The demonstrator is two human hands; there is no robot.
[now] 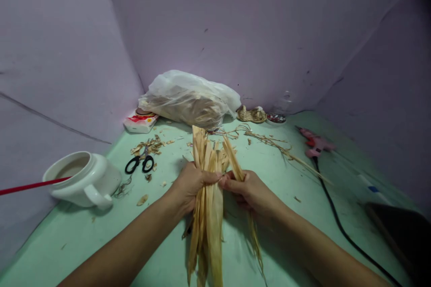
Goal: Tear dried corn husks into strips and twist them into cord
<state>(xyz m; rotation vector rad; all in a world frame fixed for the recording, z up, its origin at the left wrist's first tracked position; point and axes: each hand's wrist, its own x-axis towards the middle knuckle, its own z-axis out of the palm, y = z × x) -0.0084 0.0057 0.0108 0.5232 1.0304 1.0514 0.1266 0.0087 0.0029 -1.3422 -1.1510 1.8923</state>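
A bundle of dried tan husk strips (208,215) stands roughly upright over the pale green table (84,237). My left hand (190,184) is closed around the bundle near its middle. My right hand (247,190) is closed too, pinching a narrower strip (232,157) that leans off to the right of the bundle. The two hands touch at the thumbs. The strips' lower ends hang down toward the frame's bottom edge.
Black-handled scissors (139,163) lie left among husk scraps. A white jug (84,180) with a red stick sits far left. At the back are a clear plastic bag (191,98) and a red-white packet (140,121). A pink glue gun (314,143) with a black cord (336,224) lies right.
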